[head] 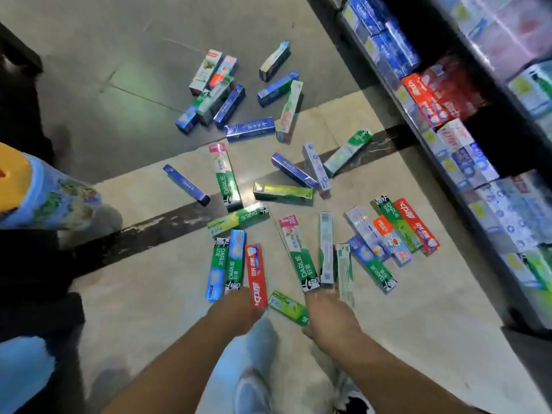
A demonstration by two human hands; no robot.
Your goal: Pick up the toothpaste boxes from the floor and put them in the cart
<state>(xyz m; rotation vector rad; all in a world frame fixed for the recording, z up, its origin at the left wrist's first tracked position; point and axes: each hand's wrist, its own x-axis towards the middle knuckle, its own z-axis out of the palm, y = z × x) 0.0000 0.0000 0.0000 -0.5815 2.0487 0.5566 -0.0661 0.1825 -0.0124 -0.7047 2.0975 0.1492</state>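
Toothpaste boxes (280,180) lie scattered over the tiled floor (388,309), from a far cluster of blue and white ones to a near row just ahead of the hands. The left hand (236,312) reaches down at the near ends of a red box (256,274) and a green box (233,264) lying side by side; its fingers are hidden behind its back, so I cannot tell whether it grips either. The right hand (328,318) reaches down at the near end of a green Darlie box (298,255), with a small green box (288,307) lying just left of it, between the two hands; its fingers are also out of sight, and its grip cannot be told. A shelf (466,121) stocked with more boxes runs along the right. At the left edge stands a blurred blue and orange object (38,192). The person's shoes (254,383) show near, between the forearms.
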